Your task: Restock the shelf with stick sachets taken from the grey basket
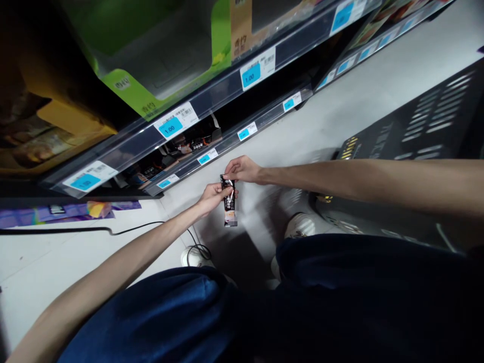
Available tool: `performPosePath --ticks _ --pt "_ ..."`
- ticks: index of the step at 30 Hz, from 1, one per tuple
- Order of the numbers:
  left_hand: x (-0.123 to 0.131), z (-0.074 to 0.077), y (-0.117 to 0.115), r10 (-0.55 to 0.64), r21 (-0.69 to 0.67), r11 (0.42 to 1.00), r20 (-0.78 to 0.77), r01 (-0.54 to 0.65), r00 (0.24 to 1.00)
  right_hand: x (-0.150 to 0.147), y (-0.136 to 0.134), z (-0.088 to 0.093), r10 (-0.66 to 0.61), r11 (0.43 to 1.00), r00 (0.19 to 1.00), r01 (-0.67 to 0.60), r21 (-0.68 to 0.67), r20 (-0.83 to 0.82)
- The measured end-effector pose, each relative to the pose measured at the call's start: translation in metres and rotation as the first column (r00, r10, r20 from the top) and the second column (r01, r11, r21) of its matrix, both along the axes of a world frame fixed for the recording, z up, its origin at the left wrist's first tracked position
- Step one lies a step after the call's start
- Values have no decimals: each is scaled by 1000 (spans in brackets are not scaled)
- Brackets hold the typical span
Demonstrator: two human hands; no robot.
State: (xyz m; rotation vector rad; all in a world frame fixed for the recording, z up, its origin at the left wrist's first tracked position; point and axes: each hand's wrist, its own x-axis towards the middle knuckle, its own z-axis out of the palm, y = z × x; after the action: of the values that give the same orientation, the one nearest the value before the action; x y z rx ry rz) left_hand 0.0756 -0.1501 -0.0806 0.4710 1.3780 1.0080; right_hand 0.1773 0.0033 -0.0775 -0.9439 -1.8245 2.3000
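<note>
A small black packet (229,205) with white print and an orange-and-white lower end hangs upright in front of the low shelf, above the floor. My left hand (215,197) grips its middle from the left, with the thumb across the front. At the packet's top end my right hand (241,169) pinches the edge between thumb and fingers. Both hands are closed on the same packet. Similar dark packets (187,146) lie in an open box on the bottom shelf, just beyond my hands.
Shelf edges with price tags (176,121) run diagonally above. A green display box (132,91) stands upper left. A black crate (412,126) is on the right. A black cable (139,225) crosses the floor near my shoes (300,225).
</note>
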Motion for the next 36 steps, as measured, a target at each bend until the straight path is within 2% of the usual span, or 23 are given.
performPosePath --ticks 2,4,7,13,17,19,21,24,27,31,34,36 --pt "2 -1 -1 14 -2 1000 -17 -14 1000 1 2 2 86 996 995 -86 -13 39" --pt "3 -2 -3 21 -25 999 -6 -21 1000 1 4 3 239 971 968 -239 -13 80" --pt "6 -1 -7 -4 -80 997 77 10 997 0 5 4 367 924 920 -378 59 140" --pt "8 -2 -13 -35 -144 987 202 66 979 0 13 3 255 956 954 -273 105 157" --pt "9 -5 -14 -17 -113 993 157 35 988 4 16 8 169 985 966 -174 8 197" --pt "10 -7 -14 -1 -101 995 127 13 992 7 13 12 217 975 953 -204 -82 209" --pt "12 -7 -16 24 -98 995 118 -13 993 11 8 16 314 947 930 -292 -135 191" --pt "16 -5 -17 40 -114 993 144 -23 989 15 1 18 381 924 912 -370 -101 150" --pt "16 -2 -16 22 -125 992 184 1 983 15 1 14 345 938 928 -345 -29 143" --pt "13 -3 -14 -11 -141 989 167 35 986 12 9 10 233 972 961 -236 -1 152" --pt "12 -5 -14 -12 -159 987 126 32 992 12 11 12 201 979 962 -193 -58 185" --pt "13 -5 -15 2 -171 985 86 13 996 13 10 14 240 967 952 -218 -132 190"
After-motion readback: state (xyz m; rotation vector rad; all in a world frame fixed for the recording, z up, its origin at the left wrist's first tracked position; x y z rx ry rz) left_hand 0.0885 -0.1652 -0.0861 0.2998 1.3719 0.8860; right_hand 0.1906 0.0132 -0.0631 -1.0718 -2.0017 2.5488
